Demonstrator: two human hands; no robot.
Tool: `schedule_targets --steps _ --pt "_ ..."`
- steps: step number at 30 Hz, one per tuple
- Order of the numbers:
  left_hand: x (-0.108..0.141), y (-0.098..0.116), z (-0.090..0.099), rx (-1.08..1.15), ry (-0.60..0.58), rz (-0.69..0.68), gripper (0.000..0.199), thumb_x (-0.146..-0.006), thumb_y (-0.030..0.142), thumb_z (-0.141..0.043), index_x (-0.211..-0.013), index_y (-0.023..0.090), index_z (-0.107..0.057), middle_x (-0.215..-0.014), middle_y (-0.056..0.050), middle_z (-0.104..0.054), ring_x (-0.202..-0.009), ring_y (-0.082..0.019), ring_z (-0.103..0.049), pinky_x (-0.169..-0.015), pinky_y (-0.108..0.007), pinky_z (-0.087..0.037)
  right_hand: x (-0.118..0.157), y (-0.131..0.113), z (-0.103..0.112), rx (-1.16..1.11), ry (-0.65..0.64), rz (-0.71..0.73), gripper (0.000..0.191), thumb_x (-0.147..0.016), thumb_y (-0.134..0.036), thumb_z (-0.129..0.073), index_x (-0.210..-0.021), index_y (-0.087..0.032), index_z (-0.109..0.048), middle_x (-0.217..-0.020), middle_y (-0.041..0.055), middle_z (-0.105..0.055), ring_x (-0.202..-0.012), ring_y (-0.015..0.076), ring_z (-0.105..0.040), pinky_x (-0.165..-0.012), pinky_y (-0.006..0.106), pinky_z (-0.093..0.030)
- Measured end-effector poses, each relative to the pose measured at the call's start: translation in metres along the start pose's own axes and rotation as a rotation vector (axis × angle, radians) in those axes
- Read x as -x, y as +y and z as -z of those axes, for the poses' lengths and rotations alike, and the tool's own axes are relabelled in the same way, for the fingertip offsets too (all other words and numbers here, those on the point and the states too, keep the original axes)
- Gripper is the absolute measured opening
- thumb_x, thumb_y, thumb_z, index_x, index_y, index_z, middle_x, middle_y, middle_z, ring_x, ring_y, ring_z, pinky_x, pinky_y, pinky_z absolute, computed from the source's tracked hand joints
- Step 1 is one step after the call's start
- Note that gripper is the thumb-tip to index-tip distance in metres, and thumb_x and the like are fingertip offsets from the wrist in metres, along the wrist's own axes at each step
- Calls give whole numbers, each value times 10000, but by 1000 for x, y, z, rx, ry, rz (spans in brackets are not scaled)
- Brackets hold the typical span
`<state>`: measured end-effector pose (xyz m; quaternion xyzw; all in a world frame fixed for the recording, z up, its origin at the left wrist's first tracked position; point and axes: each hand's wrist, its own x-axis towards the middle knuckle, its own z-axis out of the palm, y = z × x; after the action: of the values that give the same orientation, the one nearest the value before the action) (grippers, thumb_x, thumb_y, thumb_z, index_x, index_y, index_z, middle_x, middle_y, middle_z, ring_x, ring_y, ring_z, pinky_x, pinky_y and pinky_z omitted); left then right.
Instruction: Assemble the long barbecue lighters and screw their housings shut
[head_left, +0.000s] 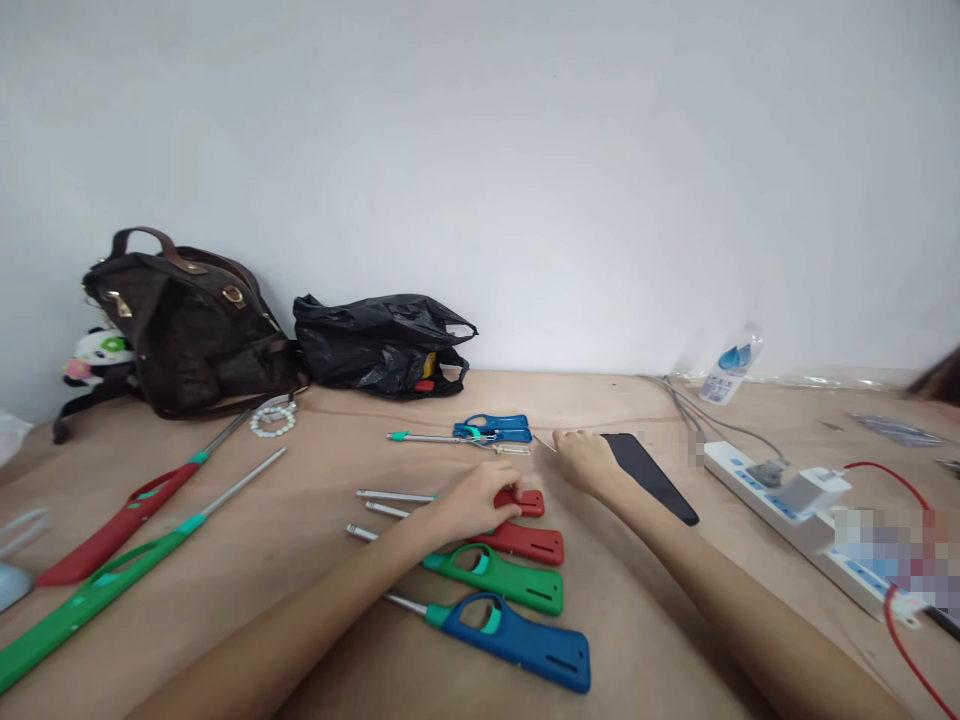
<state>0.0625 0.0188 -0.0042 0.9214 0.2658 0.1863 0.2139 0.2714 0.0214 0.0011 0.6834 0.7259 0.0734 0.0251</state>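
Four-finger detail is partly hidden, but my left hand [480, 500] curls its fingers onto the handle of the farthest red gas lighter [533, 503] in a row. Nearer me lie a second red lighter [529, 543], a green lighter [517, 583] and a blue lighter [540, 645], their metal tubes pointing left. My right hand [583, 462] is closed, with a thin pale rod [546, 443] sticking out to its left. Left of that hand lies a taken-apart blue lighter [495, 428] with its metal tube [427, 438] and small loose parts beside it.
A black phone [652, 480] lies by my right hand. Farther right are a power strip [772, 505] with plugs and a bottle [731, 368]. A black plastic bag [367, 345], a dark backpack [195, 330], a bracelet [274, 420], and longer red [124, 525] and green lighters [97, 605] occupy the left.
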Motion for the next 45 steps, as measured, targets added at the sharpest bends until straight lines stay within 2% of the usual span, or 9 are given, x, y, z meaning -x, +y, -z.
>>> schedule_targets --steps 3,8,12,21,24,28,34,39,45 --pt "0 1 0 8 -7 0 67 -755 140 -646 -775 158 -585 -808 -23 -626 -790 -189 -576 -687 -256 -409 -9 1 0 -12 27 37 232 -850 -47 -462 -1021 -76 -616 -985 228 -669 -931 314 -640 -718 353 -453" --pt "0 0 0 16 -2 -2 74 -756 134 -639 -787 162 -577 -814 -15 -623 -782 -181 -572 -684 -252 -408 -39 -10 3 -95 81 246 216 -892 -98 -484 -1019 -157 -649 -1039 120 -669 -986 218 -598 -822 283 -407" --pt "0 0 1 17 -9 4 79 -759 146 -647 -785 161 -574 -813 -14 -616 -780 -179 -568 -680 -252 -409 -55 -19 -3 -126 120 343 138 -875 -181 -576 -975 -174 -671 -1030 94 -659 -990 216 -566 -832 280 -380" --pt "0 -6 3 -4 -5 -30 59 -826 216 -622 -847 168 -595 -856 -24 -649 -810 -188 -593 -724 -269 -442 -56 -22 -19 -40 265 405 159 -908 -115 -487 -884 -128 -644 -939 112 -644 -896 214 -544 -779 309 -355" --pt "-2 -20 11 -65 85 -24 47 -876 184 -541 -870 177 -588 -889 -29 -654 -849 -192 -604 -778 -289 -458 -52 -20 -17 9 331 444 175 -922 -106 -461 -917 -115 -636 -960 131 -633 -894 234 -526 -784 335 -353" --pt "1 -51 29 -318 227 136 138 -825 69 -515 -880 173 -587 -947 -67 -635 -933 -229 -593 -835 -333 -466 -42 -18 -9 99 436 538 214 -927 -77 -423 -926 -109 -635 -1002 154 -620 -924 261 -498 -810 371 -349" --pt "10 -94 42 -410 175 194 170 -781 47 -529 -885 159 -604 -948 -84 -630 -945 -251 -591 -851 -366 -473 -28 -13 6 322 721 669 257 -927 -53 -403 -850 -113 -640 -902 139 -624 -863 254 -485 -831 402 -349" --pt "13 -104 38 -386 171 168 199 -814 44 -463 -892 165 -601 -937 -71 -621 -905 -219 -598 -817 -325 -478 -24 -7 12 279 652 630 308 -953 -65 -347 -892 -128 -642 -947 139 -624 -906 253 -476 -895 411 -326" --pt "13 -84 49 -281 282 66 195 -905 108 -390 -962 162 -569 -976 -76 -601 -944 -210 -588 -846 -326 -471 -21 -3 9 133 533 491 315 -946 -65 -325 -952 -138 -631 -1006 152 -601 -968 277 -450 -937 433 -284"
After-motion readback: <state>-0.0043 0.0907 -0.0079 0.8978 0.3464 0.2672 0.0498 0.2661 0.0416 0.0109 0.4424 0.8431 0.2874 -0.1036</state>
